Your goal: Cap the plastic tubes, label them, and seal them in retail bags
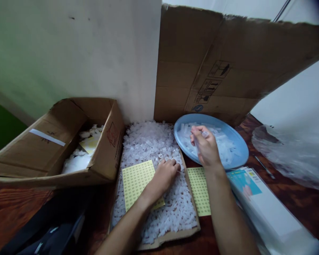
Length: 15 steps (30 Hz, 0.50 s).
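My left hand (pixel 168 173) is over a shallow cardboard tray (pixel 172 236) filled with small translucent plastic caps (pixel 149 140). Its fingers curl down at the caps, and whatever is in them is hidden. Under that wrist lies a yellow sheet of small printed stickers (pixel 138 180), on top of the caps. My right hand (pixel 206 145) is raised above a round light-blue basin (pixel 241 150) holding clear plastic tubes (pixel 225 148). Its fingers are closed, and a clear plastic tube (pixel 198 147) shows along the palm. A second yellow sticker sheet (pixel 198 191) lies partly beneath the right forearm.
An open cardboard box (pixel 106 156) with white scraps stands left. A large cardboard sheet (pixel 191 60) leans behind the basin. On the right are a white box (pixel 276 212), a thin metal tool (pixel 264 166) and clear plastic bagging (pixel 295 156). A black bag (pixel 55 226) sits front left.
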Each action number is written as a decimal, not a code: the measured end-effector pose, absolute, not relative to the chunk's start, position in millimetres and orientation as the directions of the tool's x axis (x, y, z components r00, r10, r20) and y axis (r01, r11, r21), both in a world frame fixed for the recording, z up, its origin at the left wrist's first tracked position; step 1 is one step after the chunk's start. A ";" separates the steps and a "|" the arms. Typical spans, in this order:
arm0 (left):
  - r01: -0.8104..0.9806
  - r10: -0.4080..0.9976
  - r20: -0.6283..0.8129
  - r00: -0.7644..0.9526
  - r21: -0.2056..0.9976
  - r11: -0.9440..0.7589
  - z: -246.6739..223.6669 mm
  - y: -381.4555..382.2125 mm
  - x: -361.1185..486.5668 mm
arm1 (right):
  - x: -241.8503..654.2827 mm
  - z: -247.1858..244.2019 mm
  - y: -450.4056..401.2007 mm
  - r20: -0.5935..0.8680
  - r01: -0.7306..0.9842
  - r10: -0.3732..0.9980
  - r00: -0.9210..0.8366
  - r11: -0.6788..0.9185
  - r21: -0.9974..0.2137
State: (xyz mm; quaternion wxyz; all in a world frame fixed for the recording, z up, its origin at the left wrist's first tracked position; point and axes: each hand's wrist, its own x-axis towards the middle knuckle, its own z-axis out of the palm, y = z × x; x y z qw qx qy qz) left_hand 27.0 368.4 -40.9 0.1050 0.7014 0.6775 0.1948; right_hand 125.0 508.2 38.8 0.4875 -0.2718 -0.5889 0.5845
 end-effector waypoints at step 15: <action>0.406 0.856 0.233 -0.461 0.913 -0.031 45.0 320.4 -52.0 | 84.7 24.2 454.1 0.139 0.050 0.696 -0.705 0.245 -0.968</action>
